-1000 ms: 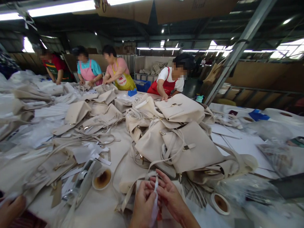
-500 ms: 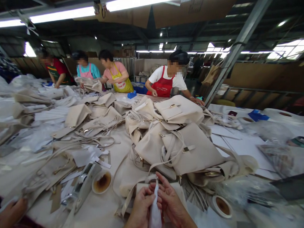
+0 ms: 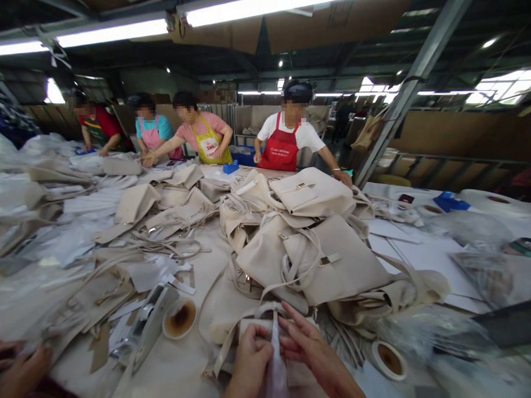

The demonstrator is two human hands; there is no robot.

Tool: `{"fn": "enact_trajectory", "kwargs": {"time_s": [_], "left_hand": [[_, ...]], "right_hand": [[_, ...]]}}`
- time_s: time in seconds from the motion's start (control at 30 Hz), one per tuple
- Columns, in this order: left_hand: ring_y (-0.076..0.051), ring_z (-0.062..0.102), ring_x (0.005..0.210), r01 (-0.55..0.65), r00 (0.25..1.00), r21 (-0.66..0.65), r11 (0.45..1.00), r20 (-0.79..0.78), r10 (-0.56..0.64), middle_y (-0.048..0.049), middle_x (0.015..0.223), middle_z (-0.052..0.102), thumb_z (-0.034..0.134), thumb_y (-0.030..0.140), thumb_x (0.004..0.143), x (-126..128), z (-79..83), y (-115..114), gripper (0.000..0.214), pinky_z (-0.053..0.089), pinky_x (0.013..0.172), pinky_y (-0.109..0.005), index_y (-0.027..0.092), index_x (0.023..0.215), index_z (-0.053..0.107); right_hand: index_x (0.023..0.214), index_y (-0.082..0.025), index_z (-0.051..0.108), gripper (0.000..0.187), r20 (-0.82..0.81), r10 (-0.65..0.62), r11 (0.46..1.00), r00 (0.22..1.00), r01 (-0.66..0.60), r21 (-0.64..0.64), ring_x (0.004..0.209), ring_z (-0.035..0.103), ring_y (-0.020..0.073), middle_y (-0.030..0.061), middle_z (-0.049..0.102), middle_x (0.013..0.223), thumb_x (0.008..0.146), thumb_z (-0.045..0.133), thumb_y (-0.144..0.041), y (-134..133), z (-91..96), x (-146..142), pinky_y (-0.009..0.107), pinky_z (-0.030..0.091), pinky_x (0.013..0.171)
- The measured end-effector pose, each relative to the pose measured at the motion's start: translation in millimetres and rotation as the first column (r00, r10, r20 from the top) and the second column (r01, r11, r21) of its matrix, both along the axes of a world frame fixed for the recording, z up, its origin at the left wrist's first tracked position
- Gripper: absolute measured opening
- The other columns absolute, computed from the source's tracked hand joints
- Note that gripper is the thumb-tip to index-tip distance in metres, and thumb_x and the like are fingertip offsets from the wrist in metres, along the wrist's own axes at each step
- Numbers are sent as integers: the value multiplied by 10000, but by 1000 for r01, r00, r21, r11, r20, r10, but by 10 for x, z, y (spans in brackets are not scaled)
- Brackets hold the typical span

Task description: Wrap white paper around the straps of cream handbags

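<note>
At the bottom middle, my left hand [image 3: 252, 357] is closed, thumb and fingers pinching a thin white strip of film or tissue [image 3: 277, 361]. Just right of the strip is my right hand [image 3: 309, 347], its fingers stretched out and apart, the fingertips close to the strip. The strip hangs down between both hands, and its top end meets the handle of a beige handbag [image 3: 229, 348] lying beneath them. My hands cover much of this bag. Beyond them rises a heap of beige handbags [image 3: 344, 260] with straps and gold-coloured clasps.
Two white tubs with brown residue [image 3: 179, 318] [image 3: 388, 360] stand either side. A tape dispenser [image 3: 148, 319] lies left. Another person's hands [image 3: 25, 370] work at the lower left. Several co-workers in aprons [image 3: 283, 146] stand across the table. Clear plastic bags [image 3: 444, 338] lie right.
My right hand's fingers have spread and moved right, away from the strip. My left hand stays pinched. Across the table, a co-worker in yellow has reached left; the one in red has turned.
</note>
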State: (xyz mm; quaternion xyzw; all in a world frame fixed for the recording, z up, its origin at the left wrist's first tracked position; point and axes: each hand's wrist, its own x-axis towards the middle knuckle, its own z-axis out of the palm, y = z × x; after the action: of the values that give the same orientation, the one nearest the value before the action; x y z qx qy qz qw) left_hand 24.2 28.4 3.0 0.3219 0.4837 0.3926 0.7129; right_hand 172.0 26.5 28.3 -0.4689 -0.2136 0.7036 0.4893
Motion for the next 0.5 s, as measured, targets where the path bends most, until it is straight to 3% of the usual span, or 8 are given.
{"fn": "enact_trajectory", "kwargs": {"time_s": [0.07, 0.13, 0.2, 0.27, 0.3, 0.4, 0.5], "left_hand": [[-155, 604, 547, 113, 992, 46, 992, -65, -110, 20, 633, 660, 632, 254, 647, -27, 59, -15, 239, 389, 529, -239, 213, 859, 528], [-180, 632, 634, 232, 948, 149, 961, -257, -189, -7, 679, 676, 564, 227, 713, -87, 166, -4, 167, 425, 599, -266, 204, 877, 587], [-219, 655, 748, 294, 845, 276, 915, -523, -113, -47, 756, 702, 499, 237, 797, -184, 285, 48, 161, 452, 701, -311, 201, 883, 631], [-252, 654, 873, 303, 716, 386, 871, -696, 60, -85, 884, 716, 446, 250, 848, -297, 373, 139, 212, 452, 806, -353, 204, 905, 645], [-265, 641, 936, 310, 655, 419, 854, -745, 127, -100, 950, 710, 438, 243, 847, -348, 398, 191, 227, 447, 851, -369, 203, 929, 645], [-290, 577, 1087, 395, 528, 401, 827, -836, 153, -124, 1094, 670, 502, 222, 767, -448, 408, 325, 312, 411, 972, -398, 177, 1037, 651], [-312, 548, 1101, 492, 512, 312, 813, -859, 20, -131, 1121, 657, 587, 242, 689, -494, 403, 369, 481, 399, 990, -404, 149, 1156, 658]], "right_hand": [[1234, -241, 624, 688, 178, -57, 998, 982, 62, -18, 908, 741, 285, 104, 748, 1114, 650, 827, -544, -43, 5, 166, 428, 570, 788], [1077, -215, 678, 603, 408, -159, 987, 899, 155, 42, 823, 735, 307, 94, 772, 910, 641, 770, -620, -92, -61, 350, 429, 560, 706], [932, -222, 691, 481, 612, -249, 968, 750, 198, 152, 788, 711, 311, 82, 752, 809, 687, 685, -636, -134, -182, 530, 457, 538, 726], [879, -235, 693, 399, 736, -285, 959, 614, 185, 217, 884, 688, 333, 93, 747, 878, 720, 646, -597, -161, -323, 672, 499, 506, 837], [897, -234, 696, 389, 763, -276, 961, 584, 164, 223, 964, 671, 350, 106, 745, 950, 712, 660, -573, -167, -389, 718, 512, 482, 895], [1061, -210, 673, 521, 725, -193, 978, 661, 75, 193, 1134, 612, 374, 134, 711, 1153, 628, 757, -488, -165, -531, 738, 510, 440, 991], [1103, -197, 647, 598, 641, -123, 984, 758, 10, 177, 1082, 632, 368, 117, 731, 1091, 551, 806, -363, -200, -570, 649, 482, 453, 974]]}}
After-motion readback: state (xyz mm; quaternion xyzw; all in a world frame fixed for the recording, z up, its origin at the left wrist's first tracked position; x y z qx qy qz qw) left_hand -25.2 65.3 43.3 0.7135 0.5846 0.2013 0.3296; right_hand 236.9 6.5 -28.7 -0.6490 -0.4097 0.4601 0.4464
